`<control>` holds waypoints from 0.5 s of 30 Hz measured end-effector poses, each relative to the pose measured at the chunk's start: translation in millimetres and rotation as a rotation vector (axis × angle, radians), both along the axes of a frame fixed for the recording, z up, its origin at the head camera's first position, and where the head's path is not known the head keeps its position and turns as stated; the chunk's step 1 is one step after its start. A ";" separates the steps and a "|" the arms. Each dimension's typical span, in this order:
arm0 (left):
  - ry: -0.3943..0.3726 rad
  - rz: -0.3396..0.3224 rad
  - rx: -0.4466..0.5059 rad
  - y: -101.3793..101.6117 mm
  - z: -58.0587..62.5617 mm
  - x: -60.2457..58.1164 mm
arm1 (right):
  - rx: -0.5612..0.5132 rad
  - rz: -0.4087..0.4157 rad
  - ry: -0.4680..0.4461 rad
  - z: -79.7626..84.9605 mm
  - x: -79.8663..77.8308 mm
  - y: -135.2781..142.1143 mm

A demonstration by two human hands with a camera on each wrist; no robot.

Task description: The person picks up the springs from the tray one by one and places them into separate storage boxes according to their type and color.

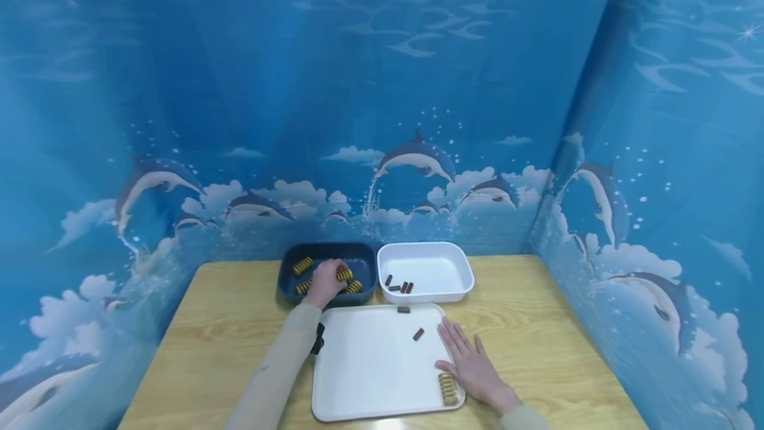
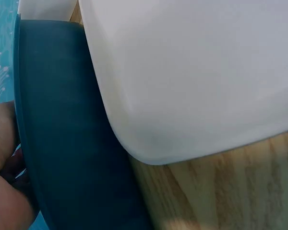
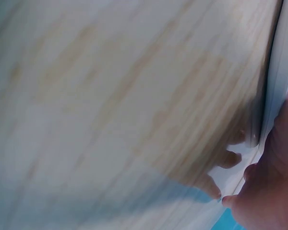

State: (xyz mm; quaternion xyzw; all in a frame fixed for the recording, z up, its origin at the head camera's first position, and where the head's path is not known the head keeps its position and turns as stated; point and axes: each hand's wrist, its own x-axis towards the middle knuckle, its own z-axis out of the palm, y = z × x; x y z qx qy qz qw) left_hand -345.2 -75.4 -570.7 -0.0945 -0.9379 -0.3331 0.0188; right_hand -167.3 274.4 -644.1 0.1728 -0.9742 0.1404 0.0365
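My left hand reaches into the dark blue dish, fingers curled at a yellow-and-black striped coil that it seems to pinch. Other striped coils lie about it in the dish. In the left wrist view, the dish's wall hides most of the fingers. My right hand lies with fingers extended at the right edge of the white tray, its thumb over the rim. Close to that thumb is a tan ridged coil in the tray corner.
A white dish with several small dark brown rods stands right of the blue one. Two more rods, one brown and one greyish, lie on the tray. A black clip-like object sits at the tray's left edge.
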 end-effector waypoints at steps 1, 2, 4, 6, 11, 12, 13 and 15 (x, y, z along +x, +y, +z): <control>-0.014 -0.008 -0.011 0.0 -0.5 -1.6 | 0.002 -0.001 -0.011 1.0 0.1 -0.3; -0.029 -0.017 -0.020 0.4 -0.5 -2.7 | 0.006 -0.003 -0.019 1.8 0.0 -0.7; -0.048 -0.038 -0.036 0.6 -1.5 -5.0 | 0.007 -0.003 -0.014 2.4 -0.1 -1.2; -0.065 -0.052 -0.044 -0.2 -3.2 -7.3 | 0.005 0.002 0.014 1.0 -0.2 -1.4; -0.111 -0.067 -0.074 -1.9 -6.7 -10.0 | 0.002 0.016 0.107 -5.1 0.1 -0.7; -0.114 -0.065 -0.082 -1.4 -6.9 -10.2 | 0.004 0.018 0.118 -5.6 0.1 -0.4; -0.117 -0.061 -0.082 -0.5 -6.6 -10.0 | 0.004 0.021 0.122 -5.6 0.1 -0.1; -0.103 -0.043 -0.076 2.5 -4.7 -9.4 | -0.004 0.027 0.121 -4.3 0.0 0.7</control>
